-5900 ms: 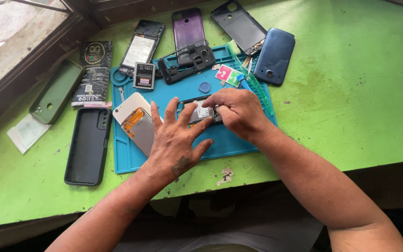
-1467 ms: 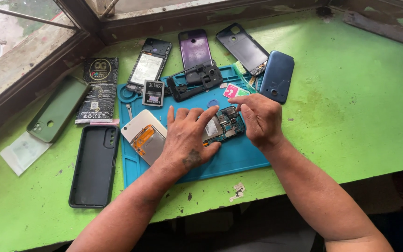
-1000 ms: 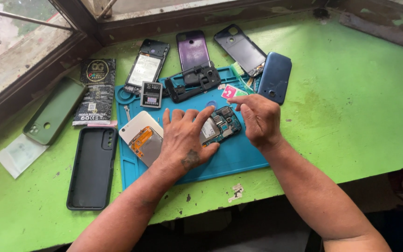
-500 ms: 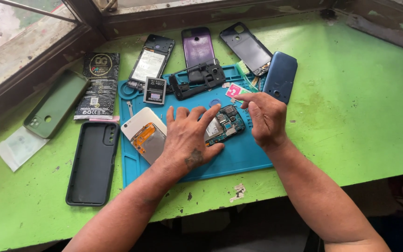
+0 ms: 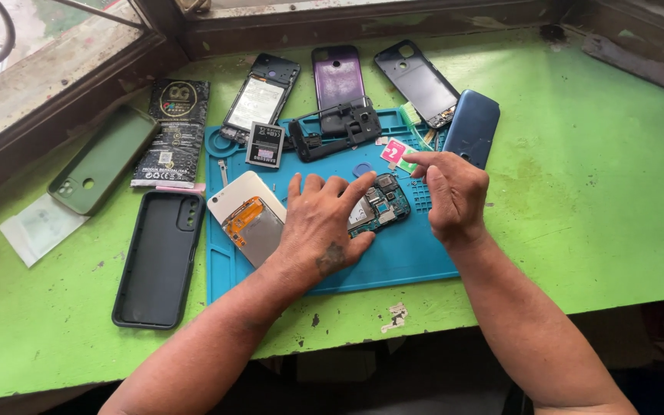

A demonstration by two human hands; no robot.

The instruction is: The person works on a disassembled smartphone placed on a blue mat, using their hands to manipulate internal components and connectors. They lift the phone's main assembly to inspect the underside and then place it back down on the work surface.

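My left hand (image 5: 323, 223) lies flat with fingers spread on an opened phone (image 5: 380, 206), its circuit board showing, on the blue repair mat (image 5: 401, 250). My right hand (image 5: 453, 194) hovers just right of the phone, index finger stretched toward a small pink and green packet (image 5: 395, 152) at the mat's far edge. It holds nothing that I can see. A white phone screen with an orange flex cable (image 5: 247, 217) lies beside my left wrist.
On the green table (image 5: 593, 192) lie a black case (image 5: 155, 257), a green case (image 5: 101, 157), a black packet (image 5: 172, 132), a small battery (image 5: 265, 144), a black frame (image 5: 333, 131), a purple back cover (image 5: 338, 77), two other phone shells (image 5: 259, 98) (image 5: 416, 81) and a blue cover (image 5: 472, 127). Window frame at left.
My right hand has lifted off the opened phone and moved up and right toward the pink packet. My left hand stays pressed on the phone.
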